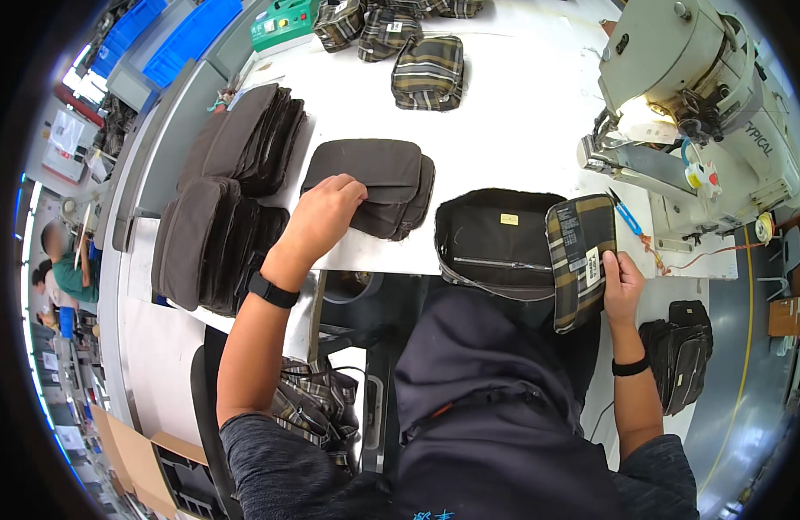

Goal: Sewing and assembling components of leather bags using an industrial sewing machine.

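Observation:
My left hand [329,212] rests on the near stack of dark fabric panels [369,160], its fingers closed on the edge of the top panel. With my right hand [623,282] I grip the right edge of a plaid bag flap [582,251], which carries a grey printed patch and a white label. The flap stands open beside a black-lined bag body [495,225], whose inside faces up with a zipper along its near side and a small yellow tag. The bag lies at the table's front edge, partly against my dark apron [478,373].
A sewing machine [677,95] fills the right, with blue snips [625,215] by its base. Piles of dark panels [244,139] stand at the left. Several plaid pouches [427,74] and a green box [283,24] sit at the back. More black bags [679,355] hang low right.

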Demonstrator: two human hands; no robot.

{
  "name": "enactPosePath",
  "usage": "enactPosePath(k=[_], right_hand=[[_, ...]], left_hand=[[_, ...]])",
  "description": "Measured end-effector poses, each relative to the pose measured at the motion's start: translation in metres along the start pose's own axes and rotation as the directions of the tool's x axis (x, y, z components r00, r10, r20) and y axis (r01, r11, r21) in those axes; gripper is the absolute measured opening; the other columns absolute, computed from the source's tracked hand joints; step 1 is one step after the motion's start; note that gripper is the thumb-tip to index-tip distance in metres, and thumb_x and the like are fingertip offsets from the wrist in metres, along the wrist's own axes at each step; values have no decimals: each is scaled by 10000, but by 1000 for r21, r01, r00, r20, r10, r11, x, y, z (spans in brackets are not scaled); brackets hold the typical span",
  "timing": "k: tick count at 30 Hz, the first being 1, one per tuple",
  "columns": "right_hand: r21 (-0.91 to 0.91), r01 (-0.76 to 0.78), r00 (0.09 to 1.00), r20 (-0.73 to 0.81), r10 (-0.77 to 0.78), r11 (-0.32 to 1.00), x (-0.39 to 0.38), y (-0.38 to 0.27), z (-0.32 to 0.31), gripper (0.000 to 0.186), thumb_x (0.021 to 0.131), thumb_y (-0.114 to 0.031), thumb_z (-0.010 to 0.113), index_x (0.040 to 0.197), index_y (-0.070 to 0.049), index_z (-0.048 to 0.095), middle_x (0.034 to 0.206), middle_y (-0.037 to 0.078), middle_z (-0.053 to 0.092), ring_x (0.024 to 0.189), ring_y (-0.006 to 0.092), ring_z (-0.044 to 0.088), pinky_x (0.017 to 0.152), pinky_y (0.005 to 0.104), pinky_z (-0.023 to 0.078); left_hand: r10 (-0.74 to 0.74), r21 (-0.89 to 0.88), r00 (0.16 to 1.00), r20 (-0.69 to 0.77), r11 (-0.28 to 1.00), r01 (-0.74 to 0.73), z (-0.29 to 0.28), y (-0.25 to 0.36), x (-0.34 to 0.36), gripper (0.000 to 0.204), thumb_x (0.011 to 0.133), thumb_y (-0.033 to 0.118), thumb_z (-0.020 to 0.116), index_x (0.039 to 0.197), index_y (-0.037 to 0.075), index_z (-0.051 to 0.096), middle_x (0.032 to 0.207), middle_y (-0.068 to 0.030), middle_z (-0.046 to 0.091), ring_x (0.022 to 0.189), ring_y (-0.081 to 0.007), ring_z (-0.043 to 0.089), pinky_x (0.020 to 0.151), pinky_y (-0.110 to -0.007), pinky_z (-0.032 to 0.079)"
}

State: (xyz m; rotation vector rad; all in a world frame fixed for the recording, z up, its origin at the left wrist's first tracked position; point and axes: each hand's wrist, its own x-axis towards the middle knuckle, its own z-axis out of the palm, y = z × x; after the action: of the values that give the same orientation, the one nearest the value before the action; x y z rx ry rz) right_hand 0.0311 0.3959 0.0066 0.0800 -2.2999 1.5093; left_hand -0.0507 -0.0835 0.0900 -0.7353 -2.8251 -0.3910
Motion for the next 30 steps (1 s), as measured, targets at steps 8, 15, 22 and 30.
enactPosePath(k=[8, 15, 22, 30], right_hand=[[7, 7, 1000, 2, -7, 1000, -2, 3, -3, 290, 1003, -116, 619, 752, -17, 515, 671, -58, 394, 643, 36, 321, 551, 235, 284], [-132, 25, 1000, -6, -26, 991, -2, 11, -6, 343, 1007, -116, 587, 732, -27, 403, 683, 0, 310, 669, 79, 307, 553, 289, 284], [0, 30, 999, 14, -30, 1000, -4, 20, -4, 329, 1033, -108, 557, 741, -34, 423, 694, -49, 358, 678, 45, 317, 560, 258, 278], [26, -3, 1000, 24, 2, 1000, -5, 19, -6, 323, 1036, -115, 557, 743, -33, 446, 697, -57, 400, 678, 30, 336, 568, 233, 294]], left_hand=[[-62, 61, 983, -172, 995, 73, -15, 17, -26, 156, 848, 8, 682, 990, 58, 647, 1038, -94, 652, 935, -324, 656, 793, -393, 541], [-345, -222, 915, -209, 928, 300, 1, 12, -37, 143, 873, 120, 723, 966, 62, 632, 1031, -94, 645, 892, -308, 678, 736, -389, 549], [-260, -68, 965, -12, 963, 259, 8, 22, -11, 486, 821, 250, 788, 1199, 65, 546, 1117, -162, 568, 1024, -395, 604, 854, -450, 516], [-232, 83, 953, -194, 964, 252, -116, -34, -9, 316, 863, 253, 751, 1109, 64, 693, 1122, -137, 670, 984, -295, 676, 849, -396, 545]])
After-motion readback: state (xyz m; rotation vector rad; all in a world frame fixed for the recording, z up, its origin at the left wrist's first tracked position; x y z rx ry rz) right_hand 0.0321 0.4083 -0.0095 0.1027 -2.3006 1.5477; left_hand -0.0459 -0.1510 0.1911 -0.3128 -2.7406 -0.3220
